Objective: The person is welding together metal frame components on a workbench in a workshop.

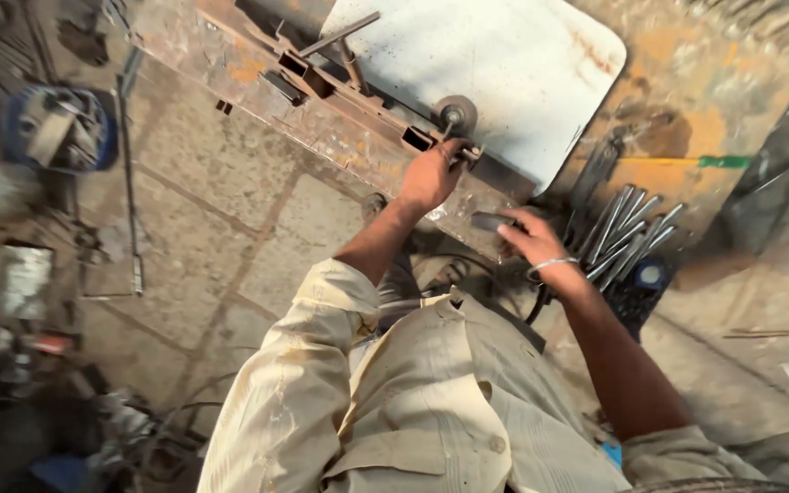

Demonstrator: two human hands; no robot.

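Grinder disc (pixel 457 113) sits at the far edge of the rusty workbench (pixel 321 128), just where the bench meets a white sheet (pixel 504 64). It looks round and grey, with a dark hub; the tool body is mostly hidden.

Left to right:
- Far left, on the paved floor (pixel 221 228): blue tub (pixel 58 128) of scrap, and a thin steel bar (pixel 130 183) lying lengthways. Well apart from the hands.
- Bench, left part: short lengths of square tube (pixel 308 73), open ends showing, laid along the bench edge.
- Left hand (pixel 431 173): fingers curled down onto the bench edge just near of the disc, closed around a small metal piece or handle. What exactly it clamps I cannot tell; the thumb side is hidden.
- Right hand (pixel 533 239): fingers loosely bent, tips touching a small dark flat piece (pixel 490 220) at the near edge of the bench. Pinched, not fully closed. A bangle is on the wrist.
- Right of that: a bundle of grey steel rods (pixel 627 228) leaning together, beside a dark crate (pixel 641 283).

Judgement: step in hand appears to be setting up or steadying work at the disc, left hand bracing, right hand fetching the small piece. A next move would call for a firm hold on that piece and fingers kept off the disc rim.
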